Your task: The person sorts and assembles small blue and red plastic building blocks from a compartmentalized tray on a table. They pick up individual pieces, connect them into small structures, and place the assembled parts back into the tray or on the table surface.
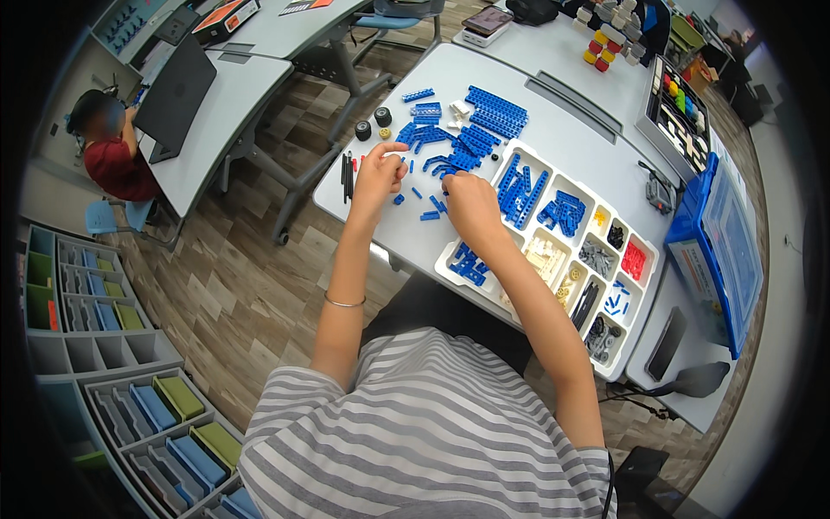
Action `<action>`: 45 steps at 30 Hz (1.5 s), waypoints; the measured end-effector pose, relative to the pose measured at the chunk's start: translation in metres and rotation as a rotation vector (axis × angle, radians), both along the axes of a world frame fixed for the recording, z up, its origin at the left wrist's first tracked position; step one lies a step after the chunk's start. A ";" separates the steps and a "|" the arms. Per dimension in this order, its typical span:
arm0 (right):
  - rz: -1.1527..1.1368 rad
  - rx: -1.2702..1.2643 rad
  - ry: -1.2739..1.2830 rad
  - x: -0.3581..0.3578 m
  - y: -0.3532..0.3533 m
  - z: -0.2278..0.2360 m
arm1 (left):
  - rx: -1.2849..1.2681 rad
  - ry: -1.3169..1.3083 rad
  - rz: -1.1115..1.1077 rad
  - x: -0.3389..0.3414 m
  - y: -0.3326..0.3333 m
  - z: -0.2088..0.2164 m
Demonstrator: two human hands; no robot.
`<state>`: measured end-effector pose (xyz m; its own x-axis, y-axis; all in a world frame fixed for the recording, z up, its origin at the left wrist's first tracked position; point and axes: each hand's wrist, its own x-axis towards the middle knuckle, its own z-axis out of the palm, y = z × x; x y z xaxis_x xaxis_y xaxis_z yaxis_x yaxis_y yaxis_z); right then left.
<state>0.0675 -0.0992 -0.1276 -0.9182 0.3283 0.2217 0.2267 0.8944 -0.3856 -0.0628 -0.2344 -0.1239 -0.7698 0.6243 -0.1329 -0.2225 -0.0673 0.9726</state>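
My left hand [378, 180] hovers over the left part of the table, its index finger stretched out and the others loosely bent, with nothing visible in it. Beneath and beside it lie small blue pegs [417, 193] and black rods [347, 177]. My right hand [471, 206] is closed, knuckles up, beside the sorting tray. Whatever its fingers hold is hidden. Just beyond it sit blue angled building beams [445, 164], with a stack of long blue beams [497, 111] farther back. Two black wheels [363, 131] rest near the left edge.
A white sorting tray [572, 183] of building parts lies under my right forearm. Right of it stand a blue storage bin [713, 259] and a case of coloured bricks [679, 117]. A block model [605, 48] stands at the back. Another person [117, 160] sits at the left table.
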 end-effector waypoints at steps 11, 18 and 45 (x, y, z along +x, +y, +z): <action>-0.020 -0.161 0.066 0.006 0.011 0.006 | -0.360 0.608 0.135 -0.013 0.014 -0.021; 0.004 -0.098 -0.010 0.010 -0.015 0.003 | -0.692 0.914 0.122 -0.008 0.021 -0.014; 0.236 -0.165 0.120 -0.028 -0.041 -0.021 | -0.132 0.064 0.125 -0.041 -0.061 -0.009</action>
